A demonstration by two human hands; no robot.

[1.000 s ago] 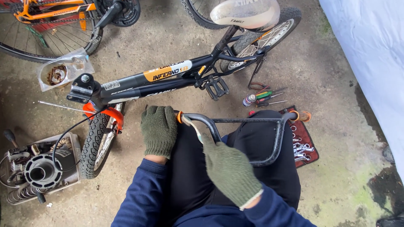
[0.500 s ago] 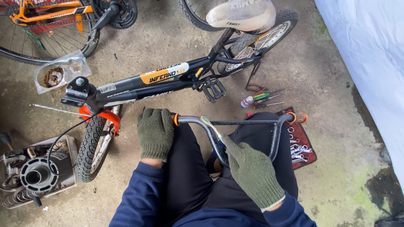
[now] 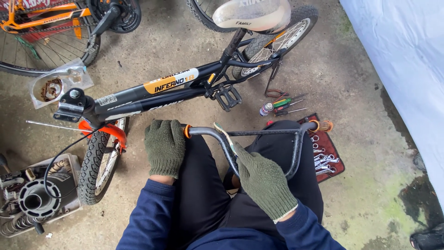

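A dark metal bicycle handlebar with a crossbar (image 3: 259,133) lies across the person's lap, over black trousers. The left hand (image 3: 164,146), in a green knitted glove, is closed around the handlebar's left end, just beside an orange ring on the tube. The right hand (image 3: 263,179), gloved the same, grips the curved tube near its left bend, and a thin pale strip (image 3: 225,134) runs up from its fingers along the tube. The handlebar's right end carries an orange grip (image 3: 323,125), above a red roll of spanners (image 3: 326,157) on the concrete floor (image 3: 370,102). Beyond the knees lies a black and orange small bicycle (image 3: 166,88), with screwdrivers (image 3: 284,105) beside its rear wheel.
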